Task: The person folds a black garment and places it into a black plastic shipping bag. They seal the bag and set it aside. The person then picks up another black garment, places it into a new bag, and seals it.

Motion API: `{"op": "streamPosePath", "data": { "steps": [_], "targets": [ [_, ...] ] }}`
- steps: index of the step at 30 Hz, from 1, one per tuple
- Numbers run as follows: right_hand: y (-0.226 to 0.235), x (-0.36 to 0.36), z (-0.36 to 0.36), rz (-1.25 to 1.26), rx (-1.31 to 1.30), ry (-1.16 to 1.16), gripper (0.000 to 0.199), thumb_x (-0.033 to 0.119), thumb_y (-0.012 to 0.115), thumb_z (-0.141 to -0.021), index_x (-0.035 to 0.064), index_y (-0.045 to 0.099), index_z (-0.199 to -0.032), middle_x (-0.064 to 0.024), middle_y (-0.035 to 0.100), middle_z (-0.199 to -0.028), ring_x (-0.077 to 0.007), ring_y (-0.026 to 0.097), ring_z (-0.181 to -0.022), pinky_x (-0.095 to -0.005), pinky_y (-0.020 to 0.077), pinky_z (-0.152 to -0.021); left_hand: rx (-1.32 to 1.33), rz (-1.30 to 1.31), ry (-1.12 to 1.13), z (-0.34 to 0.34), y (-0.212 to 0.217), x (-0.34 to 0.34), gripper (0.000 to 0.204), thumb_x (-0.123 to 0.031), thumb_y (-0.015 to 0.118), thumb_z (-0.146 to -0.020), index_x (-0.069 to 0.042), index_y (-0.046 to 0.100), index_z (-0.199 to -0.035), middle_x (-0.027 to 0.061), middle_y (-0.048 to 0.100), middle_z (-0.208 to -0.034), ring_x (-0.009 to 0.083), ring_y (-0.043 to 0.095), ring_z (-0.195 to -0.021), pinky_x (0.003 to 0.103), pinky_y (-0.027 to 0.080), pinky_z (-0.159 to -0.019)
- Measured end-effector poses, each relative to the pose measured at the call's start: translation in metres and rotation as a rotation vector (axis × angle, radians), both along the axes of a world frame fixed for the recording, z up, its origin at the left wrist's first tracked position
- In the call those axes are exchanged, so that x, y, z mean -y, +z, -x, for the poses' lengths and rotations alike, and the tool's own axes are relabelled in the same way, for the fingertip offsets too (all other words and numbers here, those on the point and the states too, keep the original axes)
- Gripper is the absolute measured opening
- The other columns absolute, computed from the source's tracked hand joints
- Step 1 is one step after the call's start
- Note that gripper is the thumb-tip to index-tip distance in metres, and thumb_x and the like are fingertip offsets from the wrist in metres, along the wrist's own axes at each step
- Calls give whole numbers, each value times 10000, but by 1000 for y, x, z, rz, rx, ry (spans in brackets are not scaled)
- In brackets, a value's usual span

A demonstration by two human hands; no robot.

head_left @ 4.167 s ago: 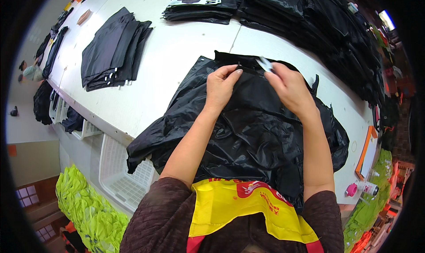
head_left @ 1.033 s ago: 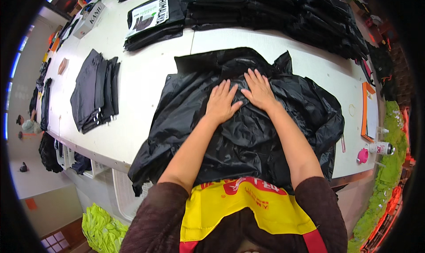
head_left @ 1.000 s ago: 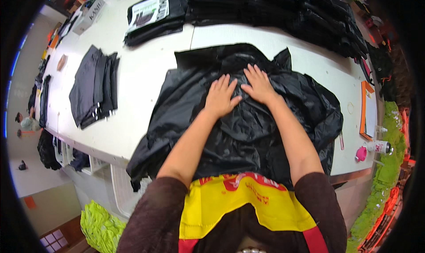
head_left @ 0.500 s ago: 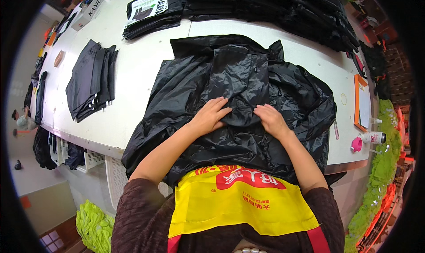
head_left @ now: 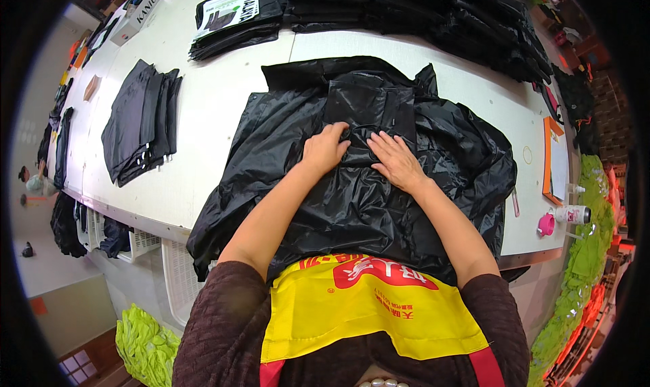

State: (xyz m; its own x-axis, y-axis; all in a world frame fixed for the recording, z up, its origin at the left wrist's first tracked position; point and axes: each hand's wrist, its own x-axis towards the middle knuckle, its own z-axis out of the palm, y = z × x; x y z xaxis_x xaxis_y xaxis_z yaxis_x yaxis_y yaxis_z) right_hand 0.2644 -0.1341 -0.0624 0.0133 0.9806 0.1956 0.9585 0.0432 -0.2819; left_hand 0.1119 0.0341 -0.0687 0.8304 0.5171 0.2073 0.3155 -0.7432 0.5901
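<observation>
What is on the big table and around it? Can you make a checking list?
Surface: white table, mostly covered.
Job's things: shiny black garment spread out, its lower edge hanging over the near side.
Clutter: folded dark clothes at left, black stacks along the far edge, orange clipboard, pink cup, small can.
Grippers: left hand and right hand both press flat on the garment.
Cables: nothing seen.
Surroundings: white basket below the table, bright green bundles.

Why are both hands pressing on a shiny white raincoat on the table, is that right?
Not quite: the head view shows the shiny garment is black, not white. Both the left hand and right hand do press flat on it, on the white table.
</observation>
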Motion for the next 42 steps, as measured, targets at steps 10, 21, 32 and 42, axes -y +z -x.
{"op": "streamPosePath", "data": {
  "steps": [10,21,32,42],
  "targets": [
    [5,-7,-8,-186,-120,-15,386,142,675,-763,75,590,-1133,-91,564,-1166,-250,487,-1129,-408,364,-957,162,-67,-232,-13,-18,13,113,-183,645,-780,-75,674,-799,51,655,-801,248,583,-791,379,438,-690],
    [-13,-25,-33,60,-365,-162,166,236,646,-795,102,677,-888,-69,608,-806,-247,558,-842,-366,436,-742,197,-310,-234,-15,10,16,220,-254,701,-726,-124,668,-900,32,597,-831,214,534,-859,364,400,-761],
    [-3,-29,-29,-192,-145,-116,192,157,705,-712,77,668,-883,-52,613,-804,-252,565,-809,-340,467,-716,42,-157,-95,-34,-1,1,194,-279,689,-731,-112,683,-829,28,597,-818,233,527,-874,369,394,-768],
    [39,-43,-25,-263,137,-66,210,182,684,-739,110,653,-934,-26,579,-775,-203,533,-809,-322,422,-680,125,-326,-250,-39,-5,-13,157,-232,673,-746,-124,684,-859,-2,624,-913,205,508,-951,370,340,-858]
  ]
}}
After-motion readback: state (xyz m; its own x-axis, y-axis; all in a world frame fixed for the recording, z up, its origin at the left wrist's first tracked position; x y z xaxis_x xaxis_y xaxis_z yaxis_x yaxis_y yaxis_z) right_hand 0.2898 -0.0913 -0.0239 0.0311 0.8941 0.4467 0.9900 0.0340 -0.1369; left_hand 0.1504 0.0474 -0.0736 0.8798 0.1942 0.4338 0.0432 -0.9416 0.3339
